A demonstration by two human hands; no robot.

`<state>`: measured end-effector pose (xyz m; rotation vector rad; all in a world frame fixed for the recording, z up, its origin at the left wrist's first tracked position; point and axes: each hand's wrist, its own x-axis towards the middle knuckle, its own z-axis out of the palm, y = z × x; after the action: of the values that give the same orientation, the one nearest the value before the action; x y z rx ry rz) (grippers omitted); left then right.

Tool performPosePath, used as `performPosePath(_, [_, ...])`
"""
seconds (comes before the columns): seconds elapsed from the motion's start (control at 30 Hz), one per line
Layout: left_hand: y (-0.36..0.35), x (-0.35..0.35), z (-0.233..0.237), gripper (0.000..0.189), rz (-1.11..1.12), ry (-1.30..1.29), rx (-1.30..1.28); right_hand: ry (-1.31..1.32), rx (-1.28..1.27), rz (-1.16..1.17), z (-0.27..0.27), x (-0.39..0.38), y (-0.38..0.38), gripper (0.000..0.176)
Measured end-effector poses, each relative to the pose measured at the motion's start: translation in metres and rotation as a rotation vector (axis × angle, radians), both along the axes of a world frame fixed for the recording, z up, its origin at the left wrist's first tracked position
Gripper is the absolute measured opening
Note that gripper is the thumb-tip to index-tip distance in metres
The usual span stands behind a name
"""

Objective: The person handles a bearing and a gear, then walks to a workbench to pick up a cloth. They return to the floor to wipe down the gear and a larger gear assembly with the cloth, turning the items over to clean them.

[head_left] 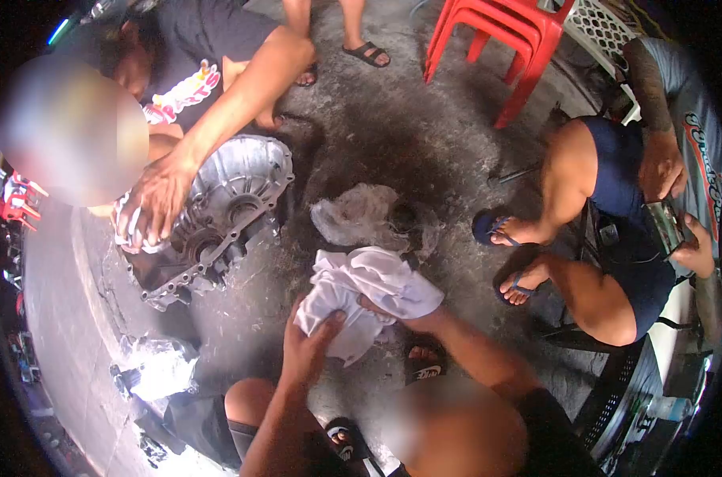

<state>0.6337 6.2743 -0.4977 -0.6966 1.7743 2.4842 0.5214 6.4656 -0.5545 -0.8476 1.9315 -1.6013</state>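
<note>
Your left hand (312, 335) is closed partway on the near left side of a bunched white cloth (373, 282), its thumb lying over the fabric and its fingers mostly behind it. Your right hand (415, 319) goes in under the cloth's folds from the right, so you can't tell how far its fingers are bent. Between the hands, the cloth spills downward above the concrete floor (456, 302). Just beyond lies a pale, crumpled patch (plastic or fabric, hard to say). A blurred area hides part of your lower body, and the frame's edge cuts off your upper arms.
</note>
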Motion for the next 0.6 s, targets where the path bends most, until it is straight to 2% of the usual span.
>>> performPosePath(0.03, [-0.001,0.001,-0.004,0.046,-0.023,0.004,0.002,0.206,0.182,0.133,-0.002,-0.01,0.011,0.044])
performPosePath(0.07, [0.0,0.004,-0.011,0.045,-0.039,0.008,0.001,0.314,0.09,0.083,-0.019,-0.012,0.018,0.039])
performPosePath(0.1, [0.001,0.005,-0.014,0.045,-0.053,0.017,-0.003,0.252,0.066,0.038,-0.018,-0.009,0.011,0.042])
performPosePath(0.13, [0.009,0.003,-0.009,0.039,0.069,0.048,0.049,0.191,0.041,-0.011,-0.008,-0.003,0.001,0.045])
performPosePath(0.23, [0.004,-0.007,-0.004,0.038,0.275,-0.004,0.05,0.141,0.049,-0.18,0.033,0.01,-0.031,0.054])
performPosePath(0.3, [0.013,-0.008,-0.015,0.038,0.386,0.028,-0.101,-0.389,0.02,-0.361,-0.006,0.046,-0.039,0.058])
performPosePath(0.37, [0.029,0.0,-0.026,0.04,0.512,0.039,-0.19,-0.453,-0.066,-0.358,-0.036,0.049,-0.038,0.053])
performPosePath(0.4, [0.03,0.006,-0.03,0.041,0.485,0.038,-0.221,-0.393,-0.089,-0.337,-0.042,0.046,-0.035,0.052])
performPosePath(0.47, [0.014,0.008,-0.035,0.04,0.155,-0.027,-0.172,-0.331,-0.146,-0.239,0.0,0.024,-0.016,0.045])
performPosePath(0.5, [0.008,0.011,-0.036,0.04,-0.011,-0.067,-0.145,-0.022,-0.015,-0.204,0.01,0.016,-0.011,0.043])
performPosePath(0.57, [0.007,0.003,-0.022,0.041,-0.107,-0.063,-0.116,0.172,-0.093,-0.125,0.006,0.003,0.001,0.043])
performPosePath(0.6, [0.009,0.0,-0.015,0.041,-0.116,-0.069,-0.09,0.134,-0.002,-0.105,0.01,0.001,0.001,0.047])
